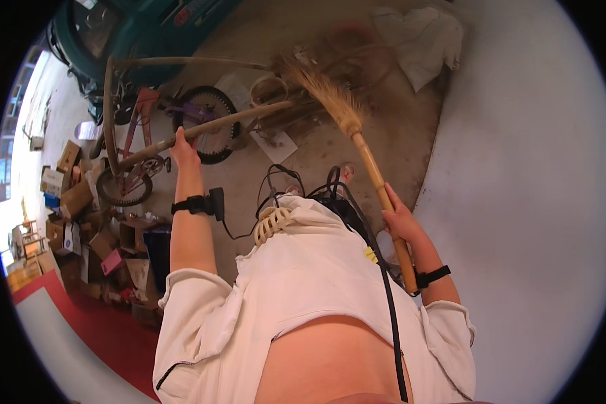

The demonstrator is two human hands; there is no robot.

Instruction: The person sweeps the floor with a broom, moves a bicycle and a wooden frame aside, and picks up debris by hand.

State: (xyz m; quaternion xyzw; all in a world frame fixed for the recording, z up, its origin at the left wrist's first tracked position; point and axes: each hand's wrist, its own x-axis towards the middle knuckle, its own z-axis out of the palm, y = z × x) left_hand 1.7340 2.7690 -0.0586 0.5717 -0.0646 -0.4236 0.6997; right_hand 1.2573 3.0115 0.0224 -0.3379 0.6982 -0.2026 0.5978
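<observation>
My left hand [185,150] grips the near bar of a dusty, U-shaped tubular handle frame [232,119]. The bars run away from me into a dim jumble on the floor, and what they join there is unclear. In my right hand [404,219] is a straw hand broom [371,156], held by its wooden handle. Its fanned bristles [323,88] point away from me, over the far end of the frame. Whether they touch anything cannot be made out. A black strap with a small device circles my left forearm, and another strap circles my right wrist.
Beyond the frame lie a child's bicycle [136,121] and a knobbly wheel [205,123]. Cardboard boxes [76,199] are heaped at left. A teal vehicle [146,35] stands at the back, a white wall [525,202] at right. Cables [283,169] hang by my feet.
</observation>
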